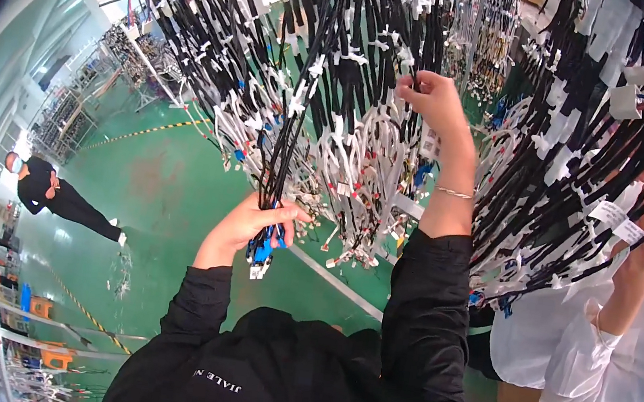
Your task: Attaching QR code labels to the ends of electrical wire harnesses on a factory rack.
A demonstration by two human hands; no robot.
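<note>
From my distant place, I see the left hand [237, 226] near the centre, toward 8 o'clock. It is closed around a bundle of black cables [283, 147], and blue connectors [259, 255] hang out below the fingers. This bundle goes up toward 12 o'clock, in front of many hanging wire harnesses [361, 153], which have black sleeves above and white wires below.

The right hand [431, 100] is at 1 o'clock, raised, with its fingers bent and thumb near the index finger, beside the black sleeves. I cannot tell if it grips one of them. On its wrist I see a thin bracelet [454, 192].

Near 4 o'clock, a co-worker in white clothes [587, 350] lifts an arm to other harnesses [573, 210]. At 9 o'clock, a person in black [66, 196] stands on the green floor [165, 217], well apart from my hands. Orange stools [57, 356] are at 8 o'clock, by the rim.
</note>
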